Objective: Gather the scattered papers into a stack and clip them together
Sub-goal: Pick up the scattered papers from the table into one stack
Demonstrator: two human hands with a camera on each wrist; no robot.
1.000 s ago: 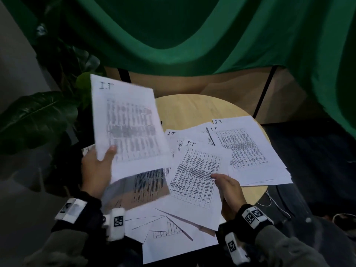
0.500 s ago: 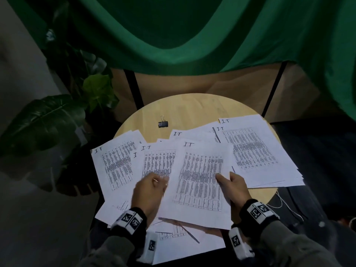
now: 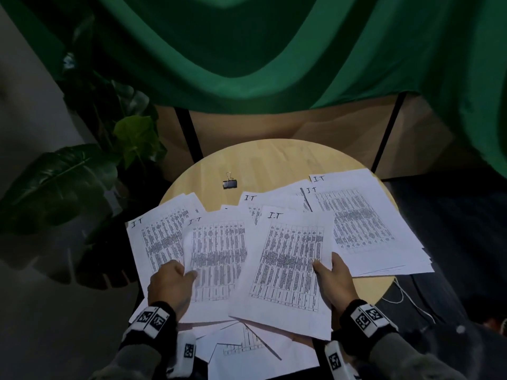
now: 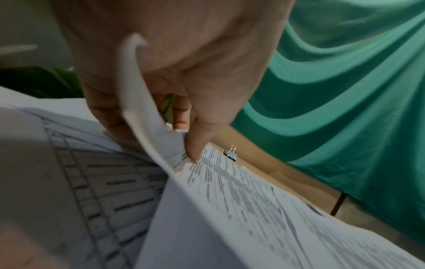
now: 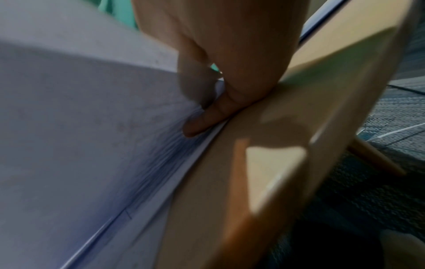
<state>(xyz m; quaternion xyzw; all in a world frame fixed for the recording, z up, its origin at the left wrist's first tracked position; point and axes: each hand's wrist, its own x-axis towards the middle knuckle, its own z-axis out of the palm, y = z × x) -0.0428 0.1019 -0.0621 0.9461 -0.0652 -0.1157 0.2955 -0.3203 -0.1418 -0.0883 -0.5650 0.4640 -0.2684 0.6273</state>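
Several printed white sheets marked "I.T" lie fanned over the round wooden table (image 3: 274,165). My left hand (image 3: 171,283) pinches the left edge of the middle sheet (image 3: 219,256), which curls up under the thumb (image 4: 197,143). At the right edge of the front sheet (image 3: 290,264), my right hand (image 3: 333,281) pinches the paper (image 5: 92,118) between thumb and fingers (image 5: 202,123). A looser pile of sheets (image 3: 362,223) sits at the right. A black binder clip (image 3: 230,183) lies on bare wood behind the papers, also seen past the left hand as a small binder clip (image 4: 230,154).
A leafy plant (image 3: 68,182) stands left of the table. Green cloth (image 3: 274,50) hangs behind over a wooden panel with black legs. Some sheets overhang the table's near edge (image 3: 247,349). A thin white cord (image 3: 403,294) hangs off the right rim.
A second ago my left hand held a sheet up in the air; it has laid it down at the left and now pinches the middle sheet. The right hand stays on the front sheet.
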